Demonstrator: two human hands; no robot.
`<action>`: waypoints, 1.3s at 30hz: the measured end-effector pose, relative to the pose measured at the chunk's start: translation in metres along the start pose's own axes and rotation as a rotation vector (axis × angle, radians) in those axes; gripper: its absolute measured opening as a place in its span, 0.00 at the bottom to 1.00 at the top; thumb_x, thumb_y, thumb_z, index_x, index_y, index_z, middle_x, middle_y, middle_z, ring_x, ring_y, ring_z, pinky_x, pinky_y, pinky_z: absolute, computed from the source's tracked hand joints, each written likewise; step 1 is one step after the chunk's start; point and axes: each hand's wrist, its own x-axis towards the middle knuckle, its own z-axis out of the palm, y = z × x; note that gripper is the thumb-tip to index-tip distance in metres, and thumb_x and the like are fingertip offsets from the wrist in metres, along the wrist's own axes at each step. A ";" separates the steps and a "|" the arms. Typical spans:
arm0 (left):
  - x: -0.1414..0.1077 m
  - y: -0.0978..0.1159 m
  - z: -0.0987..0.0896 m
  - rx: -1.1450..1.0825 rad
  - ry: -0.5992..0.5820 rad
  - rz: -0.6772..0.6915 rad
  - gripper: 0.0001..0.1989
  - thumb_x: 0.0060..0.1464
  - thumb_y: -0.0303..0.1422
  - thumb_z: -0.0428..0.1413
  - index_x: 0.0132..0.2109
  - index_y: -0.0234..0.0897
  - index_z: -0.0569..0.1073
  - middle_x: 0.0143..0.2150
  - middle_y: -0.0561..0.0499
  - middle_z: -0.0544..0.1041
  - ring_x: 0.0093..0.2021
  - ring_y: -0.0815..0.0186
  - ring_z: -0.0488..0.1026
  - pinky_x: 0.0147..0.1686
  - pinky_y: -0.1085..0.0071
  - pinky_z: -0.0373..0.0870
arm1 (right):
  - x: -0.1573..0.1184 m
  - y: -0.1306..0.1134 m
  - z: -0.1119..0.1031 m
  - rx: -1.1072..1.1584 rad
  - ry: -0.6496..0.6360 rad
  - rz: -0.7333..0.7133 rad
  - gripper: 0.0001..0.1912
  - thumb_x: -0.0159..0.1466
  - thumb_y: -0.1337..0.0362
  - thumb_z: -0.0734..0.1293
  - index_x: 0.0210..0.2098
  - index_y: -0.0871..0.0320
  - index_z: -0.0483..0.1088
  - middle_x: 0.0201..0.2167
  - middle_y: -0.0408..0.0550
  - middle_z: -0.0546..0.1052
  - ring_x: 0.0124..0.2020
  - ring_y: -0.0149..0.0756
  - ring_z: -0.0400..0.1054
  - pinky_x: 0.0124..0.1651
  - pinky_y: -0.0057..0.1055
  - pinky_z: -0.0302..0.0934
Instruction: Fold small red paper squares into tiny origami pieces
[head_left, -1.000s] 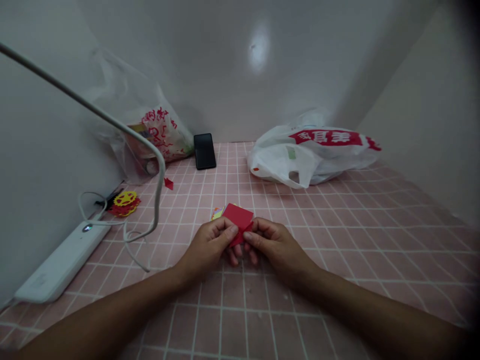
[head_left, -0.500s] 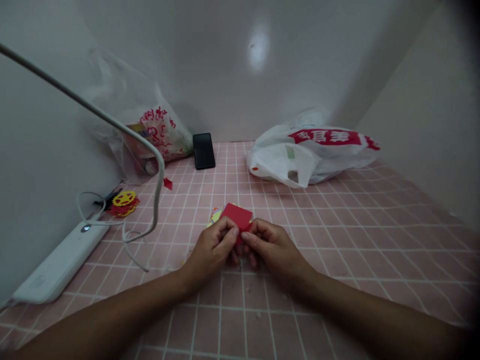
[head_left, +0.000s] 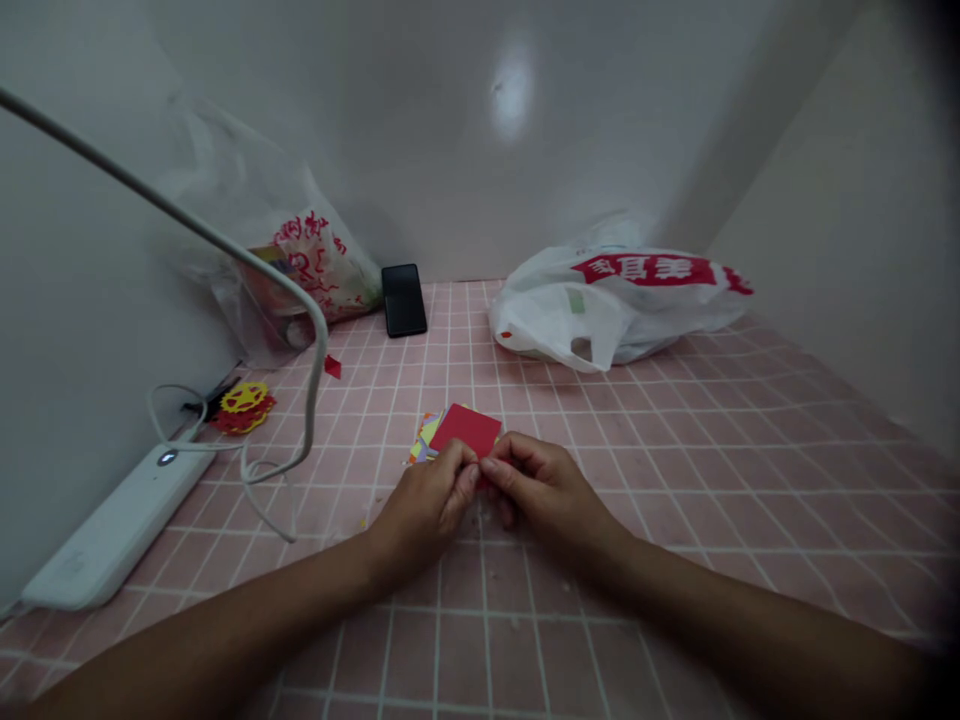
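In the middle of the table, my left hand [head_left: 431, 492] and my right hand [head_left: 536, 482] meet with thumbs and fingertips pinched together. A small bit of red paper [head_left: 484, 484] shows between them, mostly covered by the fingers, so its shape cannot be made out. Just beyond the fingertips lies a flat red square sheet [head_left: 468, 428]. Under its left side, the edges of yellow, orange and purple paper [head_left: 422, 440] stick out.
A white power strip [head_left: 112, 530] with a looping cable [head_left: 315, 390] lies left, near yellow and red paper cutouts [head_left: 244, 400]. A red scrap [head_left: 332, 367], a black phone [head_left: 404, 300] and two plastic bags, left [head_left: 322, 270] and right [head_left: 555, 310], are farther back.
Both hands stay together, the fingertips drawing closer around the red paper, so less of it shows. My left hand has turned slightly. The whole view has shifted a little.
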 end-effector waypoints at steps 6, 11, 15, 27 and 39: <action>0.003 -0.006 -0.005 -0.015 -0.014 0.047 0.10 0.65 0.34 0.44 0.36 0.38 0.66 0.30 0.53 0.71 0.30 0.66 0.66 0.32 0.69 0.59 | 0.001 -0.005 -0.004 -0.050 -0.016 0.028 0.14 0.65 0.56 0.63 0.26 0.57 0.65 0.16 0.38 0.68 0.15 0.26 0.60 0.20 0.25 0.53; 0.004 -0.006 -0.006 -0.332 -0.048 -0.103 0.16 0.67 0.41 0.41 0.34 0.39 0.64 0.23 0.58 0.65 0.20 0.71 0.61 0.22 0.74 0.58 | 0.003 -0.003 -0.003 -0.048 0.043 0.022 0.14 0.65 0.56 0.62 0.27 0.57 0.66 0.15 0.38 0.69 0.14 0.26 0.60 0.19 0.25 0.53; 0.004 -0.005 -0.004 -0.429 -0.048 -0.121 0.13 0.62 0.43 0.51 0.35 0.37 0.66 0.23 0.58 0.65 0.20 0.73 0.61 0.20 0.76 0.57 | 0.002 -0.004 -0.003 -0.095 0.080 -0.006 0.14 0.66 0.57 0.61 0.27 0.57 0.66 0.13 0.37 0.66 0.13 0.28 0.60 0.19 0.25 0.53; 0.009 -0.008 -0.009 -0.627 -0.037 -0.205 0.16 0.60 0.43 0.53 0.30 0.37 0.65 0.20 0.59 0.68 0.15 0.76 0.60 0.17 0.79 0.55 | 0.002 -0.005 -0.005 0.030 0.086 0.004 0.15 0.64 0.56 0.65 0.26 0.58 0.63 0.19 0.37 0.69 0.14 0.22 0.58 0.18 0.22 0.51; 0.013 -0.011 -0.011 -0.697 0.044 -0.170 0.12 0.53 0.39 0.59 0.36 0.35 0.68 0.25 0.57 0.72 0.18 0.76 0.64 0.19 0.79 0.61 | 0.003 -0.008 -0.006 0.032 0.204 -0.074 0.16 0.64 0.54 0.66 0.25 0.57 0.63 0.18 0.37 0.67 0.15 0.24 0.58 0.19 0.23 0.51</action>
